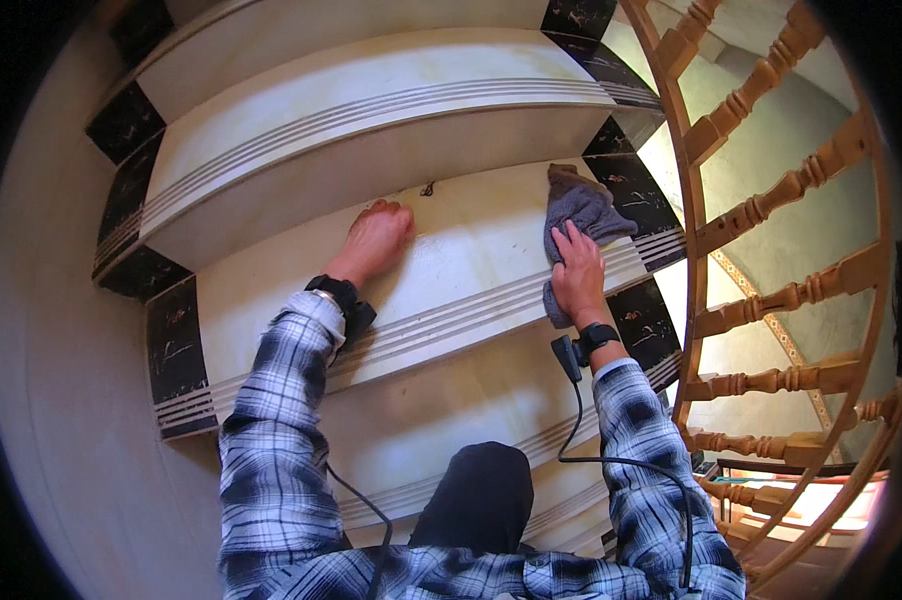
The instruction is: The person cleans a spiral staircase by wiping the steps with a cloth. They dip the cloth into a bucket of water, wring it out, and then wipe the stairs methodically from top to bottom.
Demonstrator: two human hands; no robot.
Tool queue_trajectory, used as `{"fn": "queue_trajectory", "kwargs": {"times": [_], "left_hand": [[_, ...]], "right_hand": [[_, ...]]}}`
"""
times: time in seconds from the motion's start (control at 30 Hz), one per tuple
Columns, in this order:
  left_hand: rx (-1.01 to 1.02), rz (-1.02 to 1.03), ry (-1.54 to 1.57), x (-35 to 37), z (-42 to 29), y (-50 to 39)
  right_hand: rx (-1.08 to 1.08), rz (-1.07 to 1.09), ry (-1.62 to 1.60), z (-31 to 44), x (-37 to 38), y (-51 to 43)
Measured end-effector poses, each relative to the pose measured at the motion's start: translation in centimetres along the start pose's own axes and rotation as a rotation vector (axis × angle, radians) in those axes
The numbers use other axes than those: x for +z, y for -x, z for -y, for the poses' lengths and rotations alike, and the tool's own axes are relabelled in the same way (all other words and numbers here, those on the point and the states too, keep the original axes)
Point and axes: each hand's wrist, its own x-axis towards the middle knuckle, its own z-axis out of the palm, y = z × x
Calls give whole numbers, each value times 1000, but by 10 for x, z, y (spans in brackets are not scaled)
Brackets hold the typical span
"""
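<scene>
My right hand (580,271) lies on a crumpled grey cloth (582,202) at the right side of a pale stair tread (466,247). The cloth reaches from near the riser to the tread's grooved front edge. Further left, my left hand (379,234) rests on the same tread with its fingers curled in; whether anything is inside it cannot be seen. A small dark scrap (427,189) lies by the foot of the riser, just beyond my left hand. Both wrists carry black straps with devices and cables.
Wooden turned balusters (773,202) and their rails curve along the right side. A plain wall (53,285) runs down the left. Another step (391,75) rises beyond, with grooved edging and black end panels. My knee (488,480) is over the lower steps.
</scene>
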Motion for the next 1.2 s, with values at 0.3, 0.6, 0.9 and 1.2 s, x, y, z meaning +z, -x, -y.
{"fn": "queue_trajectory", "kwargs": {"times": [0.3, 0.6, 0.9, 1.2], "left_hand": [[-335, -244, -182, 66, -26, -77], [-191, -37, -64, -28, -19, 142], [-550, -747, -69, -62, 52, 331], [-545, -919, -158, -64, 55, 336]], "right_hand": [[43, 43, -22, 0, -3, -1], [187, 107, 104, -5, 9, -27], [-127, 145, 170, 378, 110, -36], [-1216, 526, -670, 391, 77, -31]]}}
